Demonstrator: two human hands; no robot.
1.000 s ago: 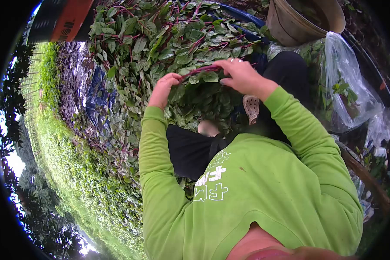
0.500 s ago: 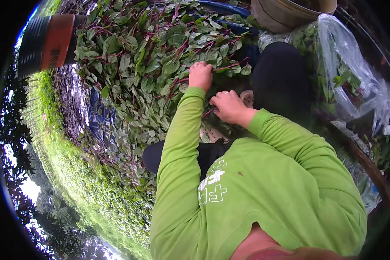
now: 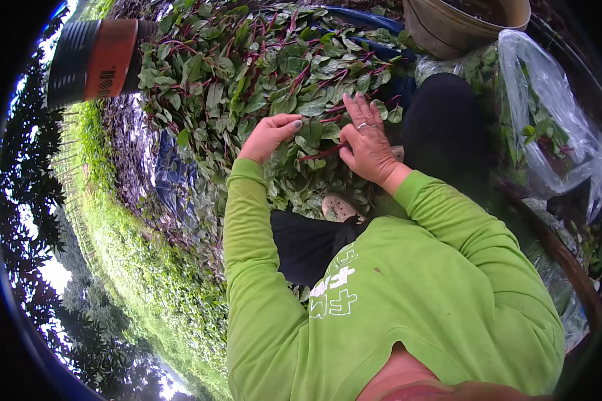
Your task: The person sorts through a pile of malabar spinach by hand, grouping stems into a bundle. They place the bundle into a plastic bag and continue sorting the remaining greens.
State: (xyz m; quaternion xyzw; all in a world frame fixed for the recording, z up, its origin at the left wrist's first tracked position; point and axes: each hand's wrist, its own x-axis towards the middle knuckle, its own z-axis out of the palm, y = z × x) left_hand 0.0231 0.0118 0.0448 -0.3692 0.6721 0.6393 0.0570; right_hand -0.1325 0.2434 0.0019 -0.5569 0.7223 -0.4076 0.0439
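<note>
head view | left hand (image 3: 271,136) half-curled on the leaves, grip can't be told | right hand (image 3: 368,144) fingers splayed, thumb against a red stem (image 3: 321,152) lying between both hands on the leaf pile (image 3: 247,67) | clear bag (image 3: 548,113) holds green leaves | tan bucket (image 3: 461,27), contents dark, unclear

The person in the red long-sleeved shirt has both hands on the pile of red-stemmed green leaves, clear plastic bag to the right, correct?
No: the long-sleeved shirt is bright green, not red, as the head view shows. The left hand and right hand are on the pile of red-stemmed green leaves, clear plastic bag to the right.
</note>
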